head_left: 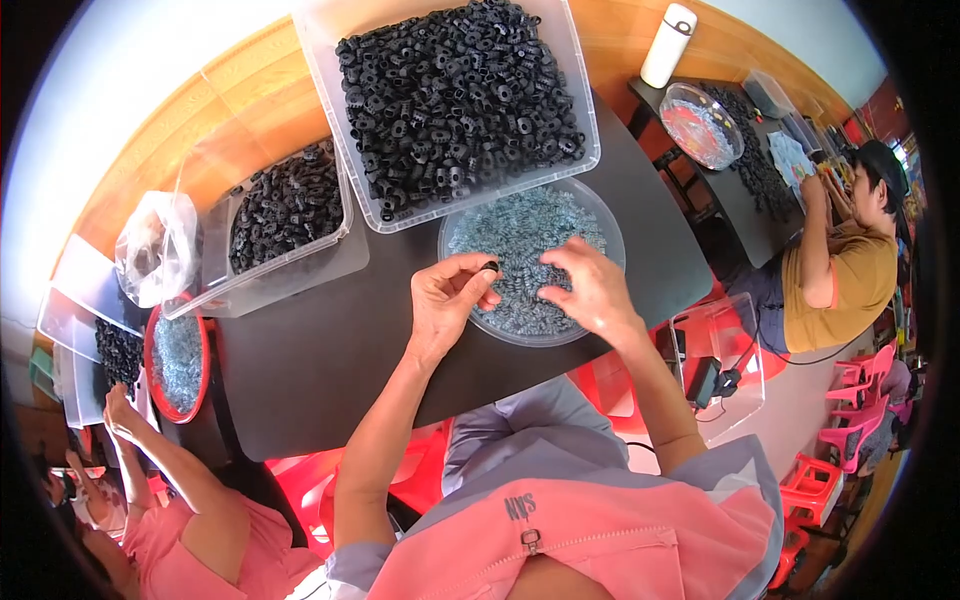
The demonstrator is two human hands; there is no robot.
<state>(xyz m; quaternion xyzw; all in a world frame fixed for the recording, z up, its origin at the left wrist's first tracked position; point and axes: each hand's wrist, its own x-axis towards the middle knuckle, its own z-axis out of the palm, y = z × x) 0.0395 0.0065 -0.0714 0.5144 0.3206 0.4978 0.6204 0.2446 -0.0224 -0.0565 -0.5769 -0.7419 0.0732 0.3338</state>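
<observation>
My left hand is closed in a pinch on a small black plastic part, held near the left rim of a round clear basin. Many small translucent bluish plastic pieces fill the basin. Over its right side hovers my right hand, thumb and fingers apart, and I see nothing between them. Beyond the basin, and partly over it, a large clear bin is heaped with small black plastic parts.
Left of the large bin, a second clear bin holds black parts beside a plastic bag. A red-rimmed basin and a person in pink are at left. Another person works at the right table, near a white bottle.
</observation>
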